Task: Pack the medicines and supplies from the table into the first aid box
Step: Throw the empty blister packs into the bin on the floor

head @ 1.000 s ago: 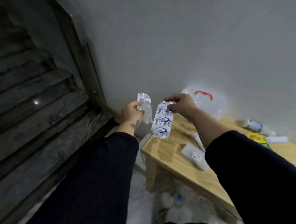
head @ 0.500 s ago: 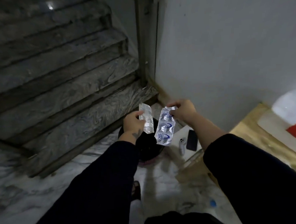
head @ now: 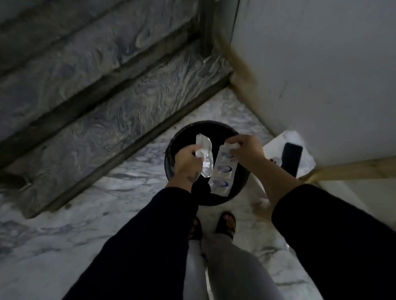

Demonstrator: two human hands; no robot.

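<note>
Two strips hang over a dark round bin (head: pixel 237 189) that sits directly beneath both hands. The left hand (head: pixel 185 158) pinches a crumpled clear blister strip (head: pixel 205 157) near its upper end; the right hand (head: pixel 245 150) pinches the top of a printed blister strip (head: pixel 222 173). Both long axes run roughly vertical, just beside each other. The bin's inside is too dark to read. No first aid box shows; a wooden table edge (head: pixel 356 170) lies to the right of the right hand.
</note>
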